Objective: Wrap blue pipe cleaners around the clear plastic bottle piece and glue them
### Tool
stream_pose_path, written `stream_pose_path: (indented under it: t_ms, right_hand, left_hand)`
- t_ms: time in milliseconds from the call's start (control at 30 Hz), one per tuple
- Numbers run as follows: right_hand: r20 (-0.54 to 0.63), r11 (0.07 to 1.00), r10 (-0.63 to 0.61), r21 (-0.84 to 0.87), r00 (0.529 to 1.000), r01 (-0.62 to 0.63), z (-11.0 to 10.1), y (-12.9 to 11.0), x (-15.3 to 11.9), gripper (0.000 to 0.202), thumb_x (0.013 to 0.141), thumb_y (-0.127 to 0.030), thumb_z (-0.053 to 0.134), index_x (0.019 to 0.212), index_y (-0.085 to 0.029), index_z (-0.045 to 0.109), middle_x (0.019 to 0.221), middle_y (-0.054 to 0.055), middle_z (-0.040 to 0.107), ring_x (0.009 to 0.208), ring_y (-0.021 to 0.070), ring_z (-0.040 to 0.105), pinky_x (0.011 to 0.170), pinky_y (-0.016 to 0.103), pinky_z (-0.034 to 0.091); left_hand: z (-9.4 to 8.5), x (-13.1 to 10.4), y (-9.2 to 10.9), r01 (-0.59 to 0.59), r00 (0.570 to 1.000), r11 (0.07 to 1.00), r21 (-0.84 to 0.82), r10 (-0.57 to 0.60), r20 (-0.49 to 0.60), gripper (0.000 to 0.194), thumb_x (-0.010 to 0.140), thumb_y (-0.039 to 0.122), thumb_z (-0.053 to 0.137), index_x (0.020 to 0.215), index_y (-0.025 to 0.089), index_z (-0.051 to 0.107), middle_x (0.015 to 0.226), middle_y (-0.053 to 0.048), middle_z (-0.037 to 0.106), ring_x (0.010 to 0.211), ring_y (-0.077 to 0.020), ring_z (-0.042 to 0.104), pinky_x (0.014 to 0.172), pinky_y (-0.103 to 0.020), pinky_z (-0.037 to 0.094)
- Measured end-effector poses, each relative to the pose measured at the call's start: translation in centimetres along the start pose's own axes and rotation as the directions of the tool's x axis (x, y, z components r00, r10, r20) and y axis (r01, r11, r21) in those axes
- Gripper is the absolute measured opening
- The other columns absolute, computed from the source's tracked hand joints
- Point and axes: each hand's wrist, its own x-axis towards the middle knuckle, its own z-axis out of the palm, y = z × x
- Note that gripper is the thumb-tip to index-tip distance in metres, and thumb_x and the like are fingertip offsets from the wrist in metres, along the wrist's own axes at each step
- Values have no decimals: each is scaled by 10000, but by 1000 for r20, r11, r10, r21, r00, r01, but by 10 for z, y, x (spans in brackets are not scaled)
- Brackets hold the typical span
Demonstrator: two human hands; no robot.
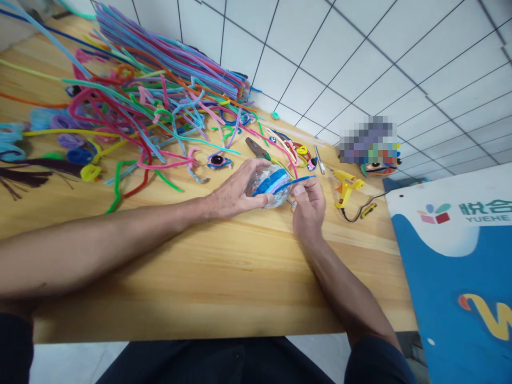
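My left hand (236, 193) is wrapped round a clear, roundish object (277, 198) just above the table. Blue and pale lilac pipe cleaners run in bands over that object. A blue pipe cleaner (298, 180) sticks out from it to the right, and my right hand (309, 205) pinches it between thumb and fingers. Behind the object lie pliers (258, 149) with yellow-green handles. Part of a metal tool, perhaps scissors, peeks out below my right fingers, mostly hidden.
Loose pipe cleaners (148, 117) sprawl over the table's left side, with a long bundle (172, 53) along the tiled wall. A yellow glue gun (346, 188) with a cord lies to the right, near a decorated figure (378, 160). A blue-and-white board (448, 256) stands at the right edge.
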Motion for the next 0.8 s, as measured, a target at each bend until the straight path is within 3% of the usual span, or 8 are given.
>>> stream_pose_path:
  t_ms: [133, 233, 633, 800]
  right_hand:
    - [-16, 993, -10, -115, 1000, 8, -1, 4, -4, 424, 852, -536, 860, 1122, -276, 663, 1102, 18, 686, 1012, 208, 636, 932, 374, 512]
    - [0, 984, -16, -178, 1000, 16, -1, 4, -5, 484, 822, -515, 884, 1179, -276, 661, 1200, 38, 692, 1110, 235, 642, 997, 402, 495]
    - [36, 962, -105, -251, 994, 111, 5, 3, -6, 347, 883, -430, 827, 1133, -287, 633, 1113, 18, 687, 999, 213, 638, 940, 392, 529]
    - [-10, 988, -71, -135, 997, 69, 1, 5, -7, 324, 923, -505, 764, 1123, -276, 652, 1101, 27, 681, 1013, 212, 638, 943, 386, 533]
  left_hand:
    - [1, 1, 2, -21, 1000, 1000, -8, 21, 5, 679, 941, 524, 754, 1488, 233, 478, 1486, -157, 610, 1393, -340, 619, 1193, -536, 544]
    - [2, 1, 3, -34, 999, 999, -8, 34, 0, 682, 941, 543, 751, 1483, 230, 479, 1481, -163, 605, 1377, -345, 628, 1169, -537, 557]
    - [2, 1, 1, -64, 998, 998, -14, 64, -4, 662, 937, 521, 762, 1472, 240, 493, 1476, -161, 609, 1384, -350, 619, 1183, -547, 536]
    - [2, 0, 3, -26, 1000, 1000, -17, 26, 4, 678, 934, 530, 760, 1485, 246, 485, 1498, -154, 601, 1397, -343, 613, 1198, -533, 537]
